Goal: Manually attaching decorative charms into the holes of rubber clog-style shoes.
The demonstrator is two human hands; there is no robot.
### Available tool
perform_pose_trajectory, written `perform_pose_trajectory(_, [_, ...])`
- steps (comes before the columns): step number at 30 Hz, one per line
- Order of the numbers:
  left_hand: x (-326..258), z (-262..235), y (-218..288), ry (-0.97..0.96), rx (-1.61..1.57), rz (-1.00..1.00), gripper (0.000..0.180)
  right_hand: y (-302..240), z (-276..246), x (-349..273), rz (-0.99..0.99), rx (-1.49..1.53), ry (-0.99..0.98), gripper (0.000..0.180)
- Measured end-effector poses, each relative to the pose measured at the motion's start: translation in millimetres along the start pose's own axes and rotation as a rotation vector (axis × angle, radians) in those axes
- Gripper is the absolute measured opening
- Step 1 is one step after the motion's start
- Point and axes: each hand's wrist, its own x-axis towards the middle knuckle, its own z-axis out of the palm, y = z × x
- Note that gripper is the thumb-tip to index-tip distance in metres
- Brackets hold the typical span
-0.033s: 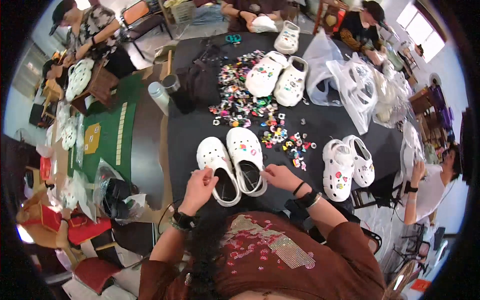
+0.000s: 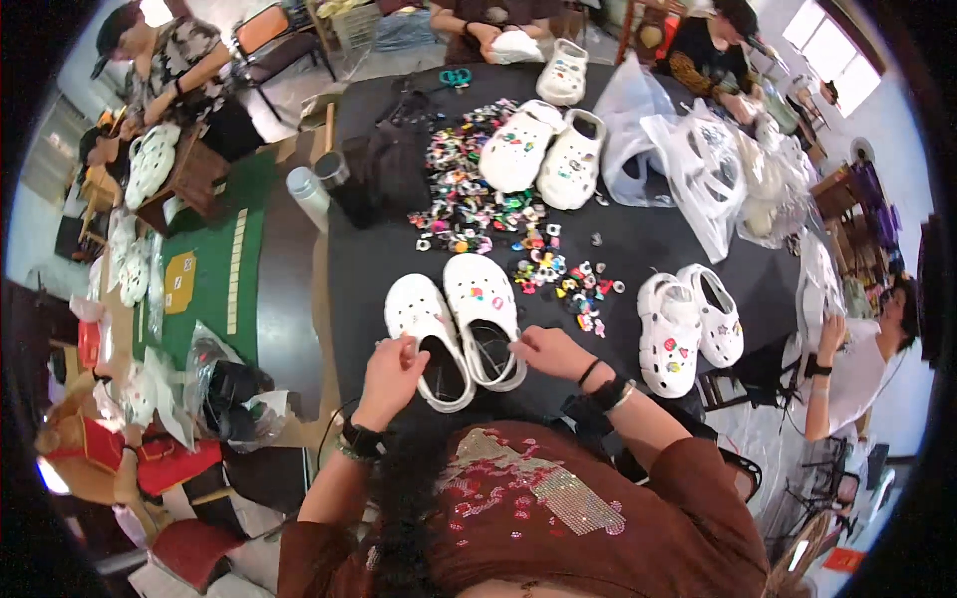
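Two white clogs lie side by side before me on the black table, toes pointing away. The left clog (image 2: 412,302) shows no charms that I can make out; the right clog (image 2: 469,274) carries a few small coloured ones on its top. My left hand (image 2: 397,371) has its fingers curled at the left clog's outer side, by the opening. Against the outer side of the right clog, my right hand (image 2: 553,354) is closed on the opening's edge. Beyond the toes spreads a heap of small colourful shoe charms (image 2: 454,214), with a smaller cluster (image 2: 588,289) nearer the right hand.
Decorated white clogs stand at right (image 2: 668,344) and behind the charms (image 2: 518,149). Clear plastic bags (image 2: 698,179) lie far right. A pale bottle (image 2: 307,194) and a dark tumbler (image 2: 344,184) stand left, beside a green-topped table (image 2: 204,299). Several people sit around.
The whole view has shifted slightly, so things sit a little further left. Both hands stay at the two clogs.
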Motion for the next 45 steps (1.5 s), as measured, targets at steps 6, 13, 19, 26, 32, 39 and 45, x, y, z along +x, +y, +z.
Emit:
perform_pose_trajectory(6, [-3.6, 25.7, 15.5, -0.033, 0.133, -0.125, 0.045, -13.9, 12.1, -3.5, -0.13, 0.014, -0.237, 0.057])
perform_pose_trajectory(13, [20.0, 46.4, -15.9, 0.205, 0.363, 0.007, 0.041, -22.2, 48.8, -6.3, -0.392, 0.242, -0.572, 0.063])
perform_pose_trajectory(19, [26.5, 18.2, -33.8, 0.142, 0.416, 0.247, 0.025, -19.9, 25.3, -6.3, -0.34, 0.164, -0.616, 0.055])
perform_pose_trajectory(26, [17.3, 2.2, -61.5, 0.117, 0.455, 0.347, 0.034, 26.6, -17.0, -33.4, -0.147, 0.009, -0.242, 0.03])
perform_pose_trajectory(32, [15.9, 11.3, -38.6, 0.155, 0.577, 0.283, 0.051, 71.5, -63.3, -16.6, -0.125, -0.052, 0.275, 0.022])
perform_pose_trajectory(39, [-14.8, -5.9, 10.9, 0.453, 0.355, 0.208, 0.032, 81.6, -119.3, 34.9, 0.128, -0.221, 0.521, 0.048])
perform_pose_trajectory(45, [-35.0, 0.8, 15.3, 0.239, -0.068, -0.126, 0.027, 100.1, -121.9, 65.2, 0.175, -0.392, 0.431, 0.048])
